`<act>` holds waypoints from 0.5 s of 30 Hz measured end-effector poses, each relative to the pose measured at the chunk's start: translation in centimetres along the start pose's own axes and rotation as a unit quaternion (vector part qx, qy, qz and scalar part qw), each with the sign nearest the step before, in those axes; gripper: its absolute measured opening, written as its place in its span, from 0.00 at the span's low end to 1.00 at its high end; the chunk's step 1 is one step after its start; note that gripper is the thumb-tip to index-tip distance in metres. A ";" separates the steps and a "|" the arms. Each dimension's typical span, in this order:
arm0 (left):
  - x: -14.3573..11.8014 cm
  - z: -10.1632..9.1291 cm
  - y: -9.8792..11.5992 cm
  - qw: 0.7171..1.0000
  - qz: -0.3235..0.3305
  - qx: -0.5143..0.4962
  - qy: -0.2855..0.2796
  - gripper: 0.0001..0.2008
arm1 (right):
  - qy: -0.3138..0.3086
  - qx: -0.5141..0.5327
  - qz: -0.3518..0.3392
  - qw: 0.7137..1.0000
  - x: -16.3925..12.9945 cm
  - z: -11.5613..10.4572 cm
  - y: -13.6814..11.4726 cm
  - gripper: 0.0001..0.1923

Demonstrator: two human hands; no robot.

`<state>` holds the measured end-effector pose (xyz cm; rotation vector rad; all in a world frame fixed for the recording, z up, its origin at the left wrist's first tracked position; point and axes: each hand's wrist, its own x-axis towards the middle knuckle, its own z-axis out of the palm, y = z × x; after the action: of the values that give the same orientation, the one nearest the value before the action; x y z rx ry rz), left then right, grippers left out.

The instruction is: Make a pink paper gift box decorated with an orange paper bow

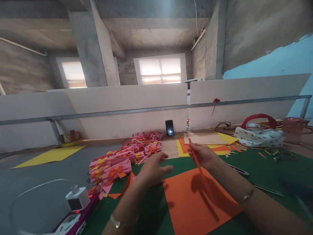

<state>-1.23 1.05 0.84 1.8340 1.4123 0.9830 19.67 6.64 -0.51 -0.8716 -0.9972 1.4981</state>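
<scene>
Looks like a craft workshop in an unfinished building: bare concrete beams (88, 49), white partition boards (122, 104), worktable with green mat (264, 169), coloured paper sheets (195, 199), heaps of paper bows (122, 160), glue gun (75, 209).

A thin orange paper strip (195, 157), matt, is pinched in the right hand (204, 156). A smooth, matt orange paper sheet (198, 199) is laid on the desk's green mat (264, 169). Pink paper bows (122, 161) are heaped; a cloth bag (259, 136) is seen at the far edge.
</scene>
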 end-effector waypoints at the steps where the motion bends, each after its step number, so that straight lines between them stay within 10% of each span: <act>1: -0.1 -0.7 -0.9 0.997 -0.015 0.080 -0.009 0.25 | 0.007 -0.007 -0.003 1.000 0.3 -0.6 0.3 0.07; 10: -0.6 -3.0 -4.0 0.962 -0.041 0.262 -0.061 0.25 | -0.021 -0.120 -0.145 0.982 -1.2 -0.4 0.1 0.08; 15: -1.7 -3.0 -0.7 0.993 0.032 -0.044 -0.102 0.27 | -0.036 -0.320 -0.338 0.884 -3.2 0.6 -1.1 0.06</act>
<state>-4.36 -0.33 1.54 1.8659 1.1760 0.8491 20.02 3.47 0.74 -0.7840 -1.6891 0.5985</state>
